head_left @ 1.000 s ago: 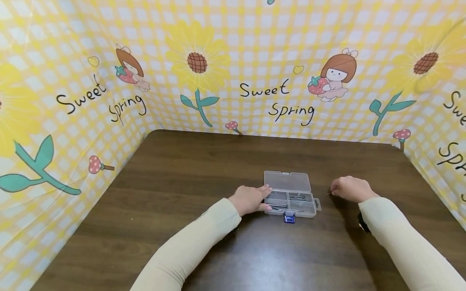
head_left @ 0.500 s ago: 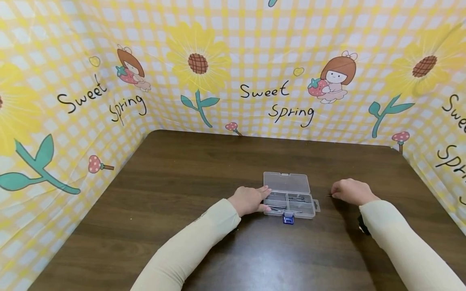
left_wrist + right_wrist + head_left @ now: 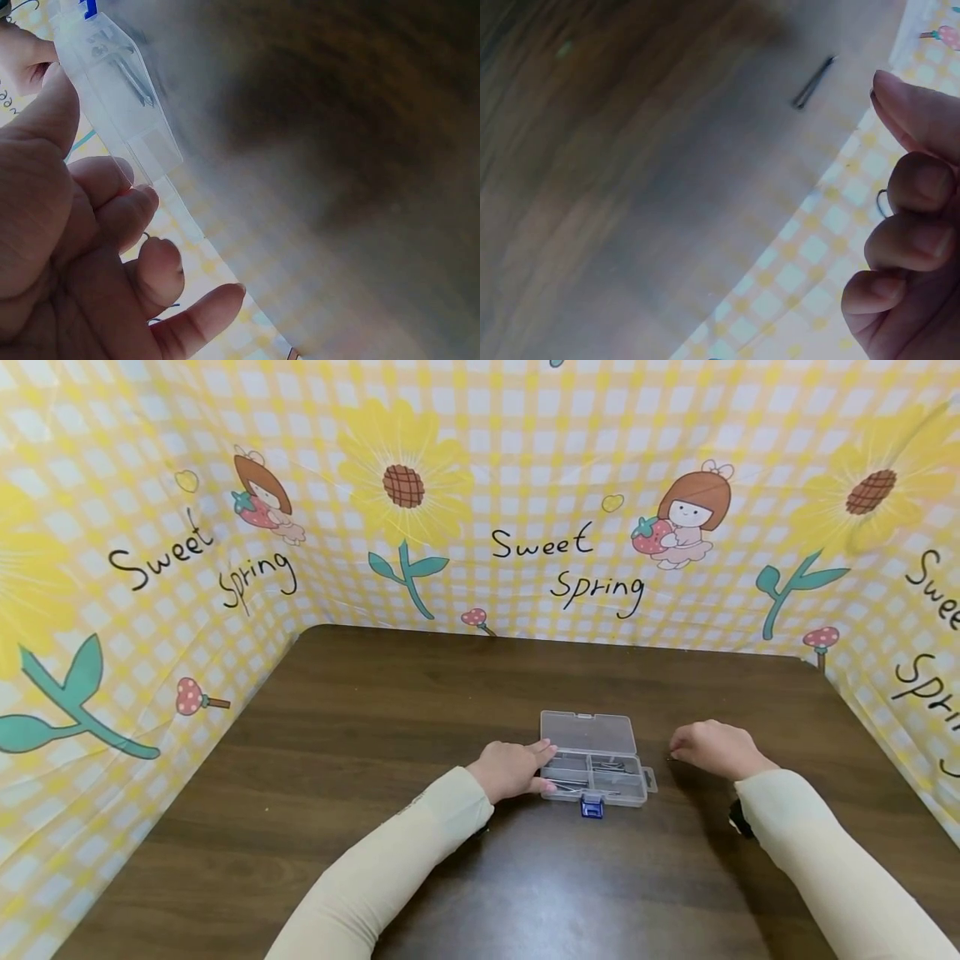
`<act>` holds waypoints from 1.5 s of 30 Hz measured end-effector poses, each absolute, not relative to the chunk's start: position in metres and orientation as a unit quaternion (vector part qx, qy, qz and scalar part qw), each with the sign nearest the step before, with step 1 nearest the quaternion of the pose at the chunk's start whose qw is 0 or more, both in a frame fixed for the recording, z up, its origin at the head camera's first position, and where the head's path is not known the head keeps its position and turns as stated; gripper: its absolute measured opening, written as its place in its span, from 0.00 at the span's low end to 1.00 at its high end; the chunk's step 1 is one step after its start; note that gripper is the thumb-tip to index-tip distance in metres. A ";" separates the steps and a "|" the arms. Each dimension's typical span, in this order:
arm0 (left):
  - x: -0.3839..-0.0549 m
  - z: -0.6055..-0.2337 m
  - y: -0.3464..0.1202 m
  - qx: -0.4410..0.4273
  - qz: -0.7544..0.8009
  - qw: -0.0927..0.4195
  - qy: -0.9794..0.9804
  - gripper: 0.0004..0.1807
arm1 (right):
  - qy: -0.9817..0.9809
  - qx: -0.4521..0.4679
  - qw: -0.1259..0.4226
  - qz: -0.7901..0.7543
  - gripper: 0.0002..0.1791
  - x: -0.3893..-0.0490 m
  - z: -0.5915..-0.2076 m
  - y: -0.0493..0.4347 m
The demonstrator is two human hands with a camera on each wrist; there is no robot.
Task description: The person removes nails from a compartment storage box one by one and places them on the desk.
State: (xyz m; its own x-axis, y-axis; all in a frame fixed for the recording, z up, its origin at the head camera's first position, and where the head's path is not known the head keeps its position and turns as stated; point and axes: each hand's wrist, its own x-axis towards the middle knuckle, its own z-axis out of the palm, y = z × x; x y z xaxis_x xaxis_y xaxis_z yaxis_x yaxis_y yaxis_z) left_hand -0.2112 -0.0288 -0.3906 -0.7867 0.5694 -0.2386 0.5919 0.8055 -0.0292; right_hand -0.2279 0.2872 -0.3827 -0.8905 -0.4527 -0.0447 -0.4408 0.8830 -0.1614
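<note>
A clear plastic compartment box lies with its lid back on the brown table; thin metal pieces like nails fill parts of it. Its small blue latch hangs at the front. My left hand rests on the box's left end, thumb and fingers spread and fairly straight. To the right of the box, my right hand is low at the tabletop, fingers curled, thumb and forefinger close together. In the right wrist view, a thin dark nail appears on the table, apart from the fingertips; nothing held is visible.
The dark wooden table is enclosed by a yellow checked cloth with printed flowers and lettering at the back and sides. A hanging tab sticks out from the box's right side.
Both hands keep nearly the same places. The thin piece that showed at the right fingertips earlier is now barely visible in the head view. The view has shifted slightly.
</note>
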 end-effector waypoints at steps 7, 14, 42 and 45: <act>-0.212 -0.390 -0.029 0.308 -0.043 0.113 0.944 0.37 | 0.965 -0.246 0.033 -0.088 0.03 -0.221 -0.374 0.271; -0.213 -0.391 -0.029 0.312 -0.039 0.118 0.942 0.37 | 0.958 -0.269 0.009 -0.095 0.03 -0.211 -0.366 0.255; -0.214 -0.391 -0.029 0.312 -0.017 0.128 0.941 0.37 | 0.940 -0.323 0.035 -0.107 0.05 -0.193 -0.373 0.223; -0.215 -0.392 -0.030 0.313 -0.014 0.126 0.941 0.37 | 0.938 -0.331 0.028 -0.099 0.04 -0.193 -0.374 0.220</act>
State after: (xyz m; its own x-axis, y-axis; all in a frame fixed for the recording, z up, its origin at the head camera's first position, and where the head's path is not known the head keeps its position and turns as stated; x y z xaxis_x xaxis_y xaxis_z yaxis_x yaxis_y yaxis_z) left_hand -0.2150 -0.0296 -0.3917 -0.7724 0.5856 -0.2458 0.5925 0.8038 0.0533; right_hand -0.1930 0.2204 -0.3738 -0.7790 -0.6269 0.0126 -0.6157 0.7608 -0.2052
